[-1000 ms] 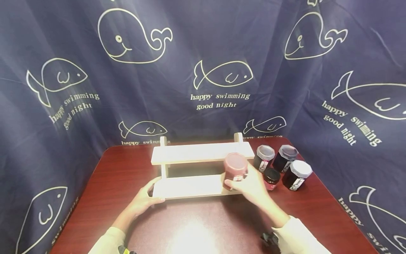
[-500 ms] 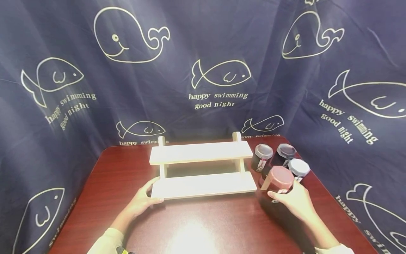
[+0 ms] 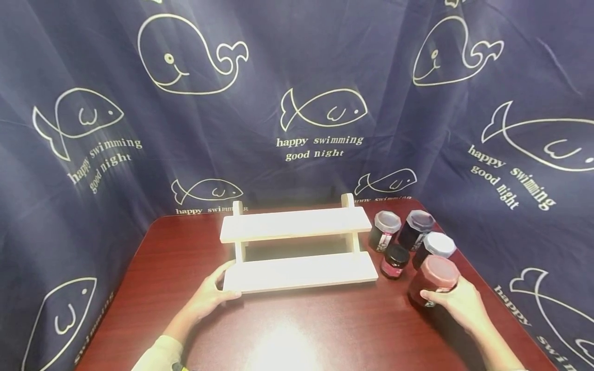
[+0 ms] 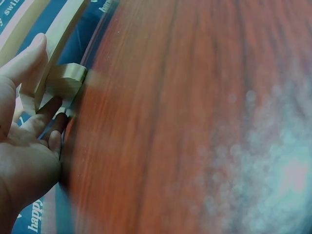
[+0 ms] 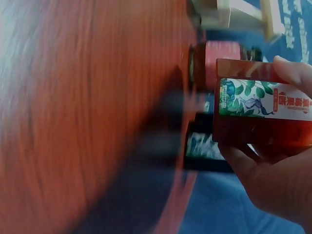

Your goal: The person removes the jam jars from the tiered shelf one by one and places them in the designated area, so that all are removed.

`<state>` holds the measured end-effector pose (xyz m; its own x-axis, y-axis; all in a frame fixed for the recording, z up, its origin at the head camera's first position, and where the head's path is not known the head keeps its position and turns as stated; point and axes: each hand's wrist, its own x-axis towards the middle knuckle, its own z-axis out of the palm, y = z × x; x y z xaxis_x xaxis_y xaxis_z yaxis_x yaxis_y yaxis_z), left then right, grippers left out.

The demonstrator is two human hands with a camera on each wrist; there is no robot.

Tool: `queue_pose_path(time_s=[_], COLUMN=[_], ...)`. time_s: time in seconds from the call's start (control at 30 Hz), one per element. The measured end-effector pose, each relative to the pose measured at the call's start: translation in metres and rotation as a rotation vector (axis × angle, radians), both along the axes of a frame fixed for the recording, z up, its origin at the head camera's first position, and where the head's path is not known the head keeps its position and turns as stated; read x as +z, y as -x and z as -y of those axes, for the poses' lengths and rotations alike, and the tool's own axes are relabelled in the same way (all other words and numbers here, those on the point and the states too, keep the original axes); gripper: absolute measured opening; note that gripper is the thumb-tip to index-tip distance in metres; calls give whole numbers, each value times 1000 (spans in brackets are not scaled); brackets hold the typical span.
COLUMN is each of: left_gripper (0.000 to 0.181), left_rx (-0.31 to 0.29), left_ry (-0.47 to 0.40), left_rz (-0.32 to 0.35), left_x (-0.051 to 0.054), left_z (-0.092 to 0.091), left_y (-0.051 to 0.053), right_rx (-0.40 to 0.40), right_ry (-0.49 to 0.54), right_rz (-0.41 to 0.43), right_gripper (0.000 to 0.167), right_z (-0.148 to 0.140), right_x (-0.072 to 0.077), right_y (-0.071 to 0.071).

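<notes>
My right hand (image 3: 464, 304) grips a red-lidded jar (image 3: 436, 278) round its sides, at the right of the table. In the right wrist view the jar (image 5: 265, 102) shows reddish contents and a leafy printed label; its base seems just off the tabletop. Behind it stands a white-lidded dark jar (image 3: 436, 245). A smaller black-lidded jar (image 3: 395, 261) with a pink label is to its left. My left hand (image 3: 209, 296) holds the left end of the two-tier wooden rack (image 3: 299, 273), thumb at the lower board's front. The left wrist view shows fingers behind the board (image 4: 58, 44).
Two more dark jars with greyish lids, one near the rack (image 3: 385, 232) and one farther right (image 3: 417, 229), stand at the back right. The reddish-brown table (image 3: 325, 324) has rounded corners. A navy curtain (image 3: 260, 154) with whale and fish drawings hangs behind it.
My right hand has carried the red-lidded jar from over the rack's lower board rightward and toward me, to the front of the jar group. The left hand has stayed at the rack's left end.
</notes>
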<state>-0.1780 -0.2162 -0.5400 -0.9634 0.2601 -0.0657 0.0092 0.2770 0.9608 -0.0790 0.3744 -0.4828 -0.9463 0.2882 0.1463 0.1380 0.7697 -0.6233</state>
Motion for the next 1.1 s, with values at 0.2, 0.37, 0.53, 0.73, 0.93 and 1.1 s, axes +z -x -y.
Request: queue_pose_path(time_s=[0.2, 0.37, 0.53, 0.73, 0.93, 1.1], left_gripper=[88, 88, 89, 87, 88, 88], left_rx=[3, 2, 13, 16, 30, 15], left_ry=[-5, 8, 9, 10, 12, 34], left_rz=[-6, 3, 7, -6, -1, -32], left_x=[4, 3, 3, 1, -1, -3], left_z=[-1, 0, 2, 4, 2, -2], left_y=[-1, -1, -2, -4, -1, 12], right_rx=[-38, -58, -99, -94, -13, 25], right_ry=[74, 169, 161, 163, 254, 300], right_rz=[-6, -19, -46, -41, -28, -35], right_gripper=[58, 66, 56, 50, 32, 25], right_z=[-24, -42, -54, -58, -60, -66], right_x=[-5, -16, -27, -32, -30, -33], right_y=[-7, -15, -16, -12, -4, 2])
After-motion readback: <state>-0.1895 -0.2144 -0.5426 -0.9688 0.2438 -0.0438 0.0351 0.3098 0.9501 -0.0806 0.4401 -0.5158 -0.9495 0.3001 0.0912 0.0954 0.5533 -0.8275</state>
